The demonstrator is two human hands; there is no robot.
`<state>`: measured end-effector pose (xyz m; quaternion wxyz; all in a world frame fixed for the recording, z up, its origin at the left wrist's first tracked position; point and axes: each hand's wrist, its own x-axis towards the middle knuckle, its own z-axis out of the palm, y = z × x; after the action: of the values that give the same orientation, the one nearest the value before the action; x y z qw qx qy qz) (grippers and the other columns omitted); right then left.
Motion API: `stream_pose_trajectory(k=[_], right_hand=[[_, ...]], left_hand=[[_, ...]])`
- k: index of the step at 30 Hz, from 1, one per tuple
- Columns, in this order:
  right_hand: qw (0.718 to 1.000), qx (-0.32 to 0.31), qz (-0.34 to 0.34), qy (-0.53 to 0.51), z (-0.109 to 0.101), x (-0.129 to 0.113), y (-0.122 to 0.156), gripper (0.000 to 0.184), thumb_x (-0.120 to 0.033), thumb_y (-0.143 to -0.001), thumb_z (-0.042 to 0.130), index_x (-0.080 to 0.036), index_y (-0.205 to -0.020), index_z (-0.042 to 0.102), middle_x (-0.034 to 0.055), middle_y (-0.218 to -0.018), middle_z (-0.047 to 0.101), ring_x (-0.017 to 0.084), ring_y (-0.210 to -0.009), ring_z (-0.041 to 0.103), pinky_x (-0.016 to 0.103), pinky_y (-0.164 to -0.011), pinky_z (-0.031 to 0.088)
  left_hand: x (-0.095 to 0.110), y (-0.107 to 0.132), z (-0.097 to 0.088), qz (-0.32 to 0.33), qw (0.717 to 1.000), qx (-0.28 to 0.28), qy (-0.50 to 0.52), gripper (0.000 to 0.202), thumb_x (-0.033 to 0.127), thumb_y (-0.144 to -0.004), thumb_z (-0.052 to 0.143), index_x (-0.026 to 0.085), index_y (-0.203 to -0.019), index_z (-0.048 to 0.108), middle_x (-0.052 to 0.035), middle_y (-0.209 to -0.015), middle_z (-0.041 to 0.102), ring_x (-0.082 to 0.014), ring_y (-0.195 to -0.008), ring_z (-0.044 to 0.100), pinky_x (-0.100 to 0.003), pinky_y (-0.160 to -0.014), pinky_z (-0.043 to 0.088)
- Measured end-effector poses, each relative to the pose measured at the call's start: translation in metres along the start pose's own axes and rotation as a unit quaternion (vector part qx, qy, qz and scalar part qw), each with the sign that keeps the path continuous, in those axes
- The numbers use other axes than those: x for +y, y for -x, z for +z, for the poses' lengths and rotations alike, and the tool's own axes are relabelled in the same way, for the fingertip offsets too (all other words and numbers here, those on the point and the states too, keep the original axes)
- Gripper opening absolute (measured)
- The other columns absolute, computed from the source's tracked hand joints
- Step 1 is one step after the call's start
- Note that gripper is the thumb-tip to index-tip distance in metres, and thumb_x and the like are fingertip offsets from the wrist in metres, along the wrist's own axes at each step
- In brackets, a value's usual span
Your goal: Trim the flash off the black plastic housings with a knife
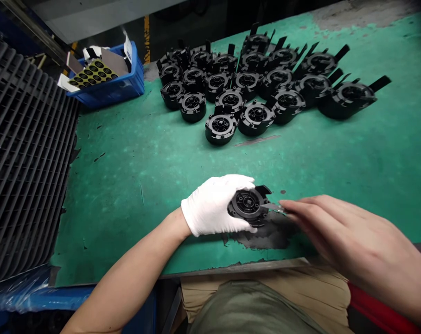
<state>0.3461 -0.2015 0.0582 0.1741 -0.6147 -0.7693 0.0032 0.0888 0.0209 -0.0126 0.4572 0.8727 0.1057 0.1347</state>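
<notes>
My left hand point(213, 204), in a white glove, is wrapped round the left side of a round black plastic housing point(248, 202). The housing sits near the table's front edge, its ribbed face with a central hub turned up and a tab sticking out at its upper right. My bare right hand point(346, 227) comes in from the right, fingers closed on a small knife point(271, 207). Its pointed metal blade reaches the right rim of the housing; whether it touches is hard to tell. The knife's handle is mostly hidden by my fingers.
Several similar black housings point(221, 125) stand grouped at the back of the green table point(134, 153). A blue bin point(109, 90) at the back left holds a sheet of round yellow-and-black stickers point(92, 74). Grey ribbed racks point(26, 153) line the left side.
</notes>
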Motion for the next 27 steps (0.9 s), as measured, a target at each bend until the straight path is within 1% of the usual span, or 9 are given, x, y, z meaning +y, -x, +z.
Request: stream_pose_trajectory(k=[2, 5, 11, 15, 19, 21, 23, 25, 27], right_hand=[[1.0, 0.001, 0.021, 0.006, 0.003, -0.007, 0.002, 0.03, -0.032, -0.133, 0.059, -0.025, -0.159, 0.071, 0.0089, -0.122, 0.089, 0.027, -0.093, 0.089, 0.041, -0.074, 0.067], [1.0, 0.006, 0.022, 0.006, 0.008, -0.019, 0.002, 0.03, -0.032, -0.135, 0.055, -0.023, -0.16, 0.07, 0.0036, -0.109, 0.085, 0.021, -0.077, 0.084, 0.037, -0.064, 0.061], [1.0, 0.001, 0.031, 0.003, 0.014, -0.032, 0.004, 0.032, -0.03, -0.134, 0.055, -0.019, -0.159, 0.072, 0.0046, -0.108, 0.085, 0.021, -0.074, 0.083, 0.037, -0.065, 0.063], [0.999, -0.001, 0.04, -0.018, 0.011, -0.033, 0.004, 0.033, -0.03, -0.133, 0.058, -0.022, -0.159, 0.075, 0.0039, -0.105, 0.084, 0.022, -0.074, 0.082, 0.037, -0.066, 0.063], [0.999, -0.002, 0.031, 0.009, 0.008, -0.032, 0.006, 0.031, -0.029, -0.133, 0.053, -0.021, -0.154, 0.076, 0.0016, -0.099, 0.076, 0.018, -0.065, 0.073, 0.035, -0.056, 0.053], [0.999, -0.032, 0.026, 0.014, 0.006, -0.032, 0.008, 0.037, -0.023, -0.131, 0.052, -0.021, -0.161, 0.074, 0.0022, -0.101, 0.076, 0.019, -0.066, 0.072, 0.034, -0.055, 0.052], [0.998, -0.051, 0.023, 0.016, 0.004, -0.033, 0.011, 0.051, -0.012, -0.124, 0.05, -0.02, -0.169, 0.072, 0.0046, -0.105, 0.079, 0.021, -0.07, 0.075, 0.034, -0.055, 0.054], [0.998, -0.047, 0.024, 0.021, 0.004, -0.035, 0.012, 0.064, -0.003, -0.115, 0.048, -0.02, -0.173, 0.07, 0.0059, -0.107, 0.082, 0.023, -0.071, 0.077, 0.034, -0.054, 0.056], [0.999, -0.033, 0.025, 0.025, 0.004, -0.037, 0.012, 0.069, 0.0, -0.11, 0.048, -0.021, -0.172, 0.071, 0.0059, -0.105, 0.082, 0.023, -0.069, 0.076, 0.034, -0.052, 0.056]], left_hand=[[0.001, -0.002, 0.001, -0.005, 1.0, 0.004, 0.0, 0.097, 0.086, -0.086, 0.113, 0.026, -0.154, 0.081, -0.0215, -0.161, 0.09, -0.0485, -0.157, 0.087, -0.068, -0.138, 0.071], [0.004, -0.004, 0.002, -0.006, 1.0, 0.002, -0.015, 0.1, 0.093, -0.083, 0.112, 0.025, -0.15, 0.083, -0.0204, -0.151, 0.093, -0.0484, -0.148, 0.09, -0.068, -0.134, 0.072], [0.0, 0.0, 0.008, 0.0, 0.999, 0.017, -0.037, 0.117, 0.097, -0.081, 0.111, 0.024, -0.166, 0.077, -0.0237, -0.165, 0.088, -0.0523, -0.159, 0.084, -0.072, -0.14, 0.069], [-0.003, 0.001, 0.009, 0.011, 0.999, 0.012, -0.04, 0.114, 0.098, -0.084, 0.108, 0.025, -0.165, 0.079, -0.0222, -0.161, 0.089, -0.0513, -0.156, 0.085, -0.07, -0.139, 0.07], [0.0, -0.002, 0.007, 0.007, 0.999, 0.006, -0.048, 0.111, 0.096, -0.083, 0.11, 0.025, -0.163, 0.08, -0.0211, -0.159, 0.09, -0.0508, -0.153, 0.086, -0.069, -0.137, 0.071], [0.002, -0.002, 0.006, 0.008, 0.999, 0.006, -0.05, 0.108, 0.094, -0.085, 0.11, 0.026, -0.163, 0.08, -0.0207, -0.159, 0.09, -0.0503, -0.153, 0.086, -0.069, -0.137, 0.071], [0.004, -0.002, 0.005, 0.011, 0.999, 0.005, -0.051, 0.104, 0.093, -0.087, 0.109, 0.026, -0.162, 0.08, -0.0205, -0.159, 0.09, -0.0498, -0.152, 0.087, -0.068, -0.135, 0.072], [0.006, -0.003, 0.005, 0.012, 0.999, 0.003, -0.053, 0.101, 0.092, -0.088, 0.109, 0.026, -0.16, 0.08, -0.0203, -0.156, 0.091, -0.0495, -0.15, 0.087, -0.067, -0.134, 0.072], [0.007, -0.004, 0.004, 0.009, 0.998, -0.001, -0.057, 0.099, 0.09, -0.088, 0.109, 0.026, -0.158, 0.081, -0.0196, -0.153, 0.091, -0.0493, -0.148, 0.088, -0.066, -0.132, 0.073]])
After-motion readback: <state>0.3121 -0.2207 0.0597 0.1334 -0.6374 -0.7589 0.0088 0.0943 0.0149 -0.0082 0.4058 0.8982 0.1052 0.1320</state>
